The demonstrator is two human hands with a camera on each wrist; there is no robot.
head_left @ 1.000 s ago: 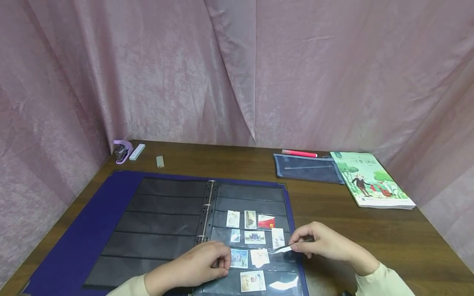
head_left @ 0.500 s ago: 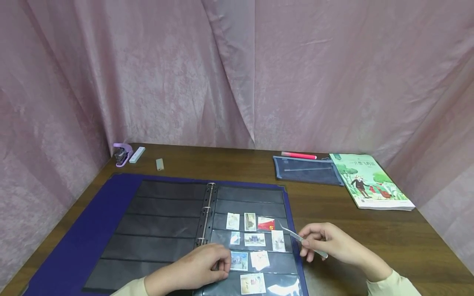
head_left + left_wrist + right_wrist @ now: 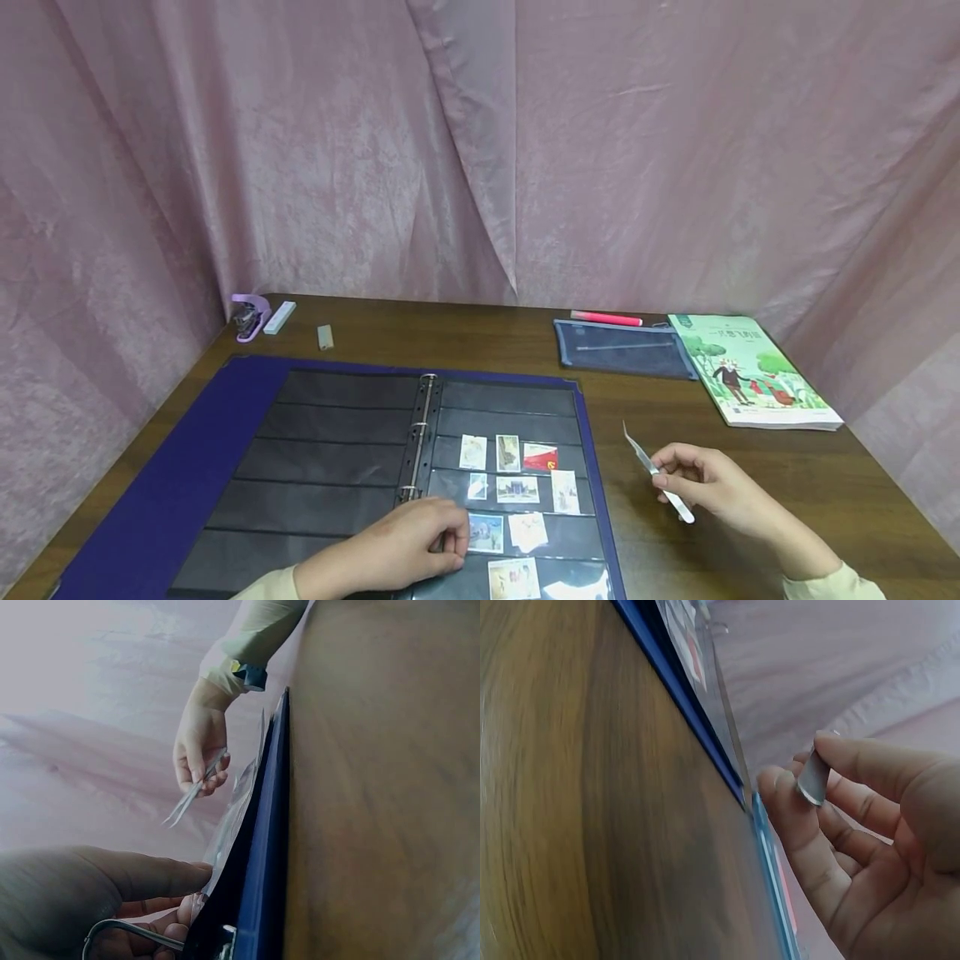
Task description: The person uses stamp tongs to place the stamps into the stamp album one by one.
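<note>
A stamp album [image 3: 168, 462] with a blue cover lies open, black pocket pages on both sides of its metal rings. On the right page several stamps sit in the clear strips, among them a red one [image 3: 541, 457] and a white one [image 3: 528, 531]. My left hand [image 3: 408, 542] rests on the lower part of that page by the rings, fingers loosely curled, beside a blue stamp [image 3: 486, 533]. Right of the album, over the table, my right hand [image 3: 708, 483] pinches silver tweezers [image 3: 660, 475] between thumb and fingers. Their points face away from me, with no stamp between them.
A blue mesh pouch [image 3: 626, 354], a pink marker [image 3: 606, 318] and a green picture book [image 3: 753, 371] lie at the back right. At the back left are a purple stapler [image 3: 251, 317], a white box [image 3: 280, 317] and a small grey block [image 3: 325, 337]. A pink curtain [image 3: 450, 150] hangs behind.
My right hand has drawn the tweezers away from the white stamp, out to the right beyond the album's edge, and their points have swung to face forward. The left hand has stayed put.
</note>
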